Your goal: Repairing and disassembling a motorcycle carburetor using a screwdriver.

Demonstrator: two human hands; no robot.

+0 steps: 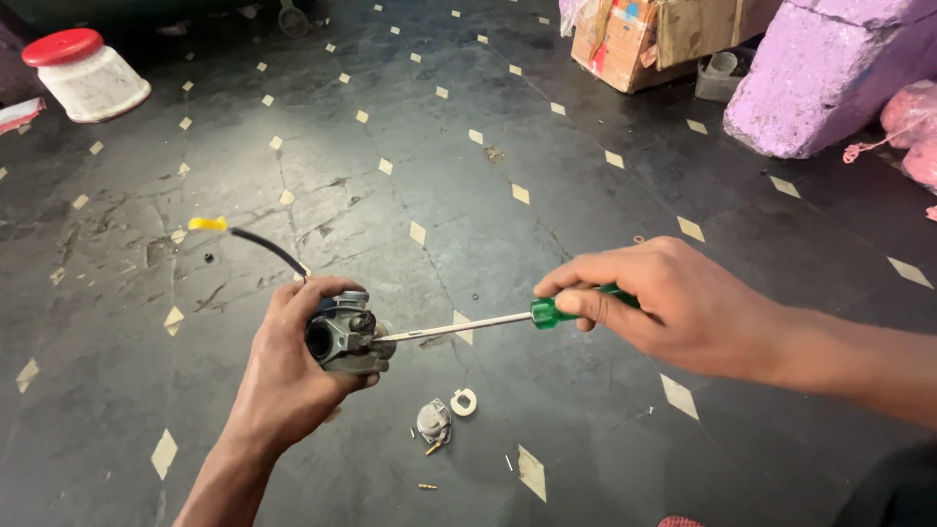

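Above the dark stone floor point(439, 195), the left hand point(288, 376) wraps its grip tight around a carburetor point(346, 337); the right hand point(673, 307) clenches a green-handled screwdriver point(468, 324), tip touching the carburetor.

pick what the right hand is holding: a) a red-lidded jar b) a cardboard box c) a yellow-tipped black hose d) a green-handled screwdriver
d, the right hand is closed around the green-handled screwdriver, its shaft tip meeting the small metal engine part held in the left hand.
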